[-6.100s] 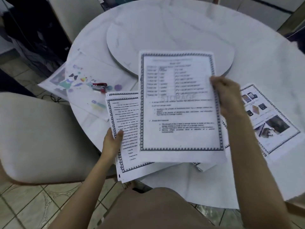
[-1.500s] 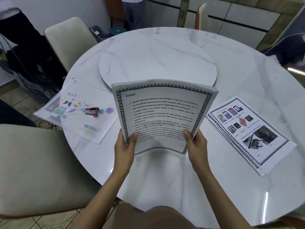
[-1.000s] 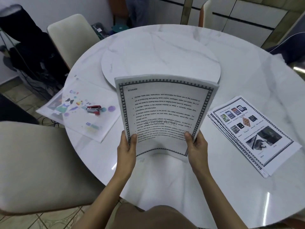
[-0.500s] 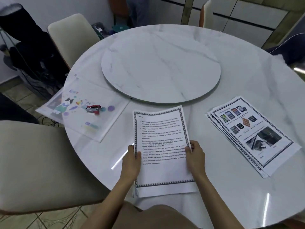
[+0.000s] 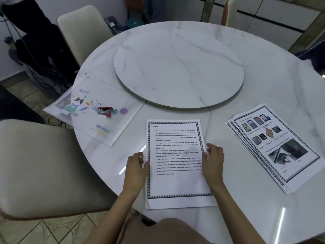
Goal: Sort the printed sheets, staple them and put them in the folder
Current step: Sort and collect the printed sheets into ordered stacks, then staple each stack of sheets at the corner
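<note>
Lowered from its upright hold, the text stack (image 5: 175,162) now lies flat just on the near side of the turntable (image 5: 179,67). The left hand (image 5: 136,167) and right hand (image 5: 212,161) flank its long edges, fingers loose, thumbs touching the paper, gripping nothing. Sorting of this set looks done. Stapling seems next, which means reaching for the stapler (image 5: 105,111) on the folder (image 5: 95,120), near-left of the turntable.

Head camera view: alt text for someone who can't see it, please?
A person's left hand and right hand touch the sides of a stack of printed sheets lying flat on a round white table. A red stapler sits on a clear folder at left; a second pile lies at right.
</note>
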A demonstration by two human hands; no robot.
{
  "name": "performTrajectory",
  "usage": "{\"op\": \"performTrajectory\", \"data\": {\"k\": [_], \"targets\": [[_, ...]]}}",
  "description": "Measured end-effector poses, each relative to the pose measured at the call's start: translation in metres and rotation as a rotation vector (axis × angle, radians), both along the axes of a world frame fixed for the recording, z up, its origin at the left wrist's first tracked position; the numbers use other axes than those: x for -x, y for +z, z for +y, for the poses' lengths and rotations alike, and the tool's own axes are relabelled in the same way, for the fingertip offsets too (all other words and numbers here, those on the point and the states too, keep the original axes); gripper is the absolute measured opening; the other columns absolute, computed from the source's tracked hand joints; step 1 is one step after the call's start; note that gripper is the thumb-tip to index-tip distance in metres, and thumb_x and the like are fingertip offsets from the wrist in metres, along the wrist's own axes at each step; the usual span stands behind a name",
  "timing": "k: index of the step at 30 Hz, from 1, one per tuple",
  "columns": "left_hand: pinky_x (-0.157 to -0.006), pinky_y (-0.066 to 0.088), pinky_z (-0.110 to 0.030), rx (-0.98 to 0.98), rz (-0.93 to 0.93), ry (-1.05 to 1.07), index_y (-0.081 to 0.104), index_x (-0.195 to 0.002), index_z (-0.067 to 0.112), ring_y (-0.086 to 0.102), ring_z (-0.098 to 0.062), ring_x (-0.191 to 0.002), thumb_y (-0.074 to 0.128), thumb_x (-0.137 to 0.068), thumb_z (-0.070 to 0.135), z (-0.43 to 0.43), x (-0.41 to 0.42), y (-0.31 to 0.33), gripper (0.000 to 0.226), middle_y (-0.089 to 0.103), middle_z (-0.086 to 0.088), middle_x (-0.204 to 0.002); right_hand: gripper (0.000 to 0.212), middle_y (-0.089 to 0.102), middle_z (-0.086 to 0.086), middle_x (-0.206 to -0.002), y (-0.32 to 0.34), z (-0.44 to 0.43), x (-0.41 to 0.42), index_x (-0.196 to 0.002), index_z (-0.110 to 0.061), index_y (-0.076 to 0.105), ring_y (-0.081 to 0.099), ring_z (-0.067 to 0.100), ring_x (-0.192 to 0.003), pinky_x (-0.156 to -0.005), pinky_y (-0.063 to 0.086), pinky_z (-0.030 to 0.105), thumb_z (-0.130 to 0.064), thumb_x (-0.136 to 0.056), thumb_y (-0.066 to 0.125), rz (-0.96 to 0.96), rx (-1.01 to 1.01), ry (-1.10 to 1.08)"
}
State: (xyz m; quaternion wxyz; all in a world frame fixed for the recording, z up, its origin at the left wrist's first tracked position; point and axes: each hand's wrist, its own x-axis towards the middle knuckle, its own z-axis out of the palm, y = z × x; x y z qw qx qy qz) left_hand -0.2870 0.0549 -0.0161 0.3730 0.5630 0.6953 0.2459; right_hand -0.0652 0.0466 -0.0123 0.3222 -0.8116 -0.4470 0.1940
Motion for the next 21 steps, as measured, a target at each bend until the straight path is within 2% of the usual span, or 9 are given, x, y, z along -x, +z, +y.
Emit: {"op": "performTrajectory", "data": {"k": [3,5,7,9,11,13,16,18,21], "targets": [[-0.078,0.035,-0.017,-0.004,-0.037,0.02,0.052,-0.123,0.008,0.052,-0.013,-0.088,0.055,-0.09,0.011,-0.001,0.013,0.003,0.034,0.053,-0.002,-0.105,0.033,0.049,0.017,-0.115,0.015,0.025,0.021,-0.123,-0.001,0.051,0.049,0.025,-0.106,-0.092,0.035,0.025,-0.001,-0.09,0.051,0.002,-0.04,0.155],[-0.072,0.036,-0.008,0.015,-0.072,0.037,0.053,-0.122,0.008,0.052,-0.011,-0.089,0.053,-0.091,0.011,-0.002,0.022,0.005,0.031,0.056,-0.001,-0.104,0.032,0.048,0.017,-0.116,0.024,0.049,0.043,-0.123,0.0,0.051,0.047,0.018,-0.101,-0.094,0.038,0.025,-0.002,-0.091,0.051,0.026,-0.067,0.285],[-0.067,0.037,0.001,0.028,-0.1,0.048,0.055,-0.121,0.009,0.052,-0.009,-0.088,0.052,-0.091,0.011,-0.001,0.033,0.006,0.03,0.057,0.0,-0.102,0.033,0.047,0.017,-0.116,0.031,0.073,0.07,-0.124,0.0,0.05,0.044,0.012,-0.099,-0.09,0.035,0.017,-0.004,-0.091,0.052,0.033,-0.081,0.412],[-0.068,0.037,0.003,0.021,-0.115,0.052,0.055,-0.12,0.01,0.052,-0.005,-0.085,0.052,-0.092,0.011,0.002,0.046,0.008,0.029,0.058,0.001,-0.101,0.035,0.046,0.016,-0.118,0.036,0.099,0.099,-0.125,-0.001,0.049,0.046,0.015,-0.1,-0.088,0.031,0.013,-0.005,-0.09,0.053,0.036,-0.087,0.521],[-0.071,0.038,0.0,0.012,-0.124,0.064,0.055,-0.12,0.011,0.052,-0.003,-0.085,0.052,-0.092,0.011,0.007,0.06,0.01,0.029,0.059,0.001,-0.102,0.036,0.045,0.016,-0.12,0.037,0.125,0.129,-0.125,-0.002,0.048,0.049,0.022,-0.107,-0.09,0.033,0.016,-0.006,-0.09,0.053,0.026,-0.072,0.609],[-0.076,0.038,-0.008,0.013,-0.127,0.083,0.055,-0.12,0.013,0.055,-0.008,-0.089,0.051,-0.092,0.013,0.014,0.074,0.011,0.028,0.06,0.0,-0.105,0.037,0.044,0.017,-0.123,0.036,0.147,0.157,-0.127,-0.002,0.047,0.047,0.026,-0.113,-0.096,0.036,0.023,-0.008,-0.09,0.053,-0.001,-0.055,0.693],[-0.083,0.041,-0.016,0.022,-0.125,0.103,0.055,-0.12,0.014,0.057,-0.013,-0.093,0.051,-0.092,0.014,0.026,0.095,0.011,0.029,0.062,-0.001,-0.106,0.044,0.043,0.02,-0.127,0.033,0.177,0.195,-0.13,0.0,0.043,0.043,0.031,-0.119,-0.1,0.032,0.029,-0.012,-0.089,0.056,-0.104,-0.028,0.827],[-0.079,0.041,-0.01,0.019,-0.12,0.106,0.056,-0.12,0.015,0.057,-0.01,-0.09,0.051,-0.091,0.012,0.033,0.107,0.009,0.029,0.062,-0.001,-0.106,0.049,0.042,0.02,-0.13,0.029,0.196,0.218,-0.132,0.0,0.04,0.04,0.032,-0.12,-0.099,0.031,0.03,-0.016,-0.089,0.057,-0.212,0.021,0.89],[-0.071,0.037,0.002,-0.005,-0.114,0.109,0.057,-0.118,0.014,0.056,-0.002,-0.084,0.052,-0.09,0.009,0.039,0.121,0.008,0.028,0.061,0.002,-0.101,0.051,0.042,0.019,-0.129,0.021,0.217,0.248,-0.132,-0.001,0.039,0.041,0.033,-0.117,-0.093,0.037,0.035,-0.018,-0.087,0.057,-0.331,0.079,0.927]]}}
